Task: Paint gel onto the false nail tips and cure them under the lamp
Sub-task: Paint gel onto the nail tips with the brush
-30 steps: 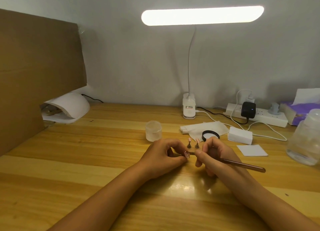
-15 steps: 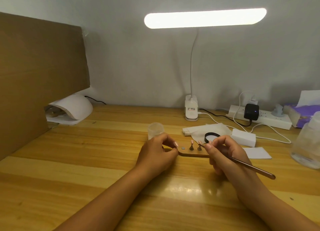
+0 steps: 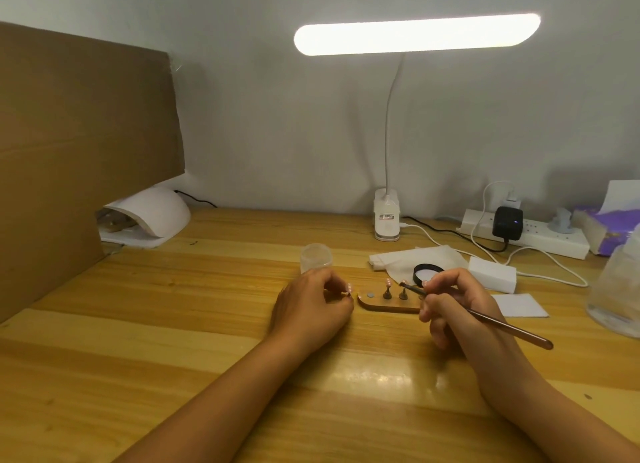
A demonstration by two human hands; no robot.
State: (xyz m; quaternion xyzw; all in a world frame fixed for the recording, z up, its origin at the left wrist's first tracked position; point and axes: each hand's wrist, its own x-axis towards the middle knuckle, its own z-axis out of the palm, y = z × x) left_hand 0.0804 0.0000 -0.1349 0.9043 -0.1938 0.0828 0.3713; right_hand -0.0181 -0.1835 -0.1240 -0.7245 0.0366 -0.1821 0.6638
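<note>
Brushwork on the mounted tips: gel stage under way, cure pending.

Right hand (image 3: 457, 303) is gripping the brush (image 3: 485, 318) pen-style, fingers curled round the shaft, and the bristle end is reaching over the stands on the wooden holder (image 3: 388, 308), which is lying mid-table. Left hand (image 3: 311, 306) is curling its fingers just beside the holder's left end; whether it is pinching anything, I cannot tell. One false nail tip (image 3: 388, 282) is showing pink on its stand. Judgement: painting is going on. The holder is sitting well apart from the curing lamp (image 3: 156, 213) at the table's back left corner, so curing is looking not yet done.
</note>
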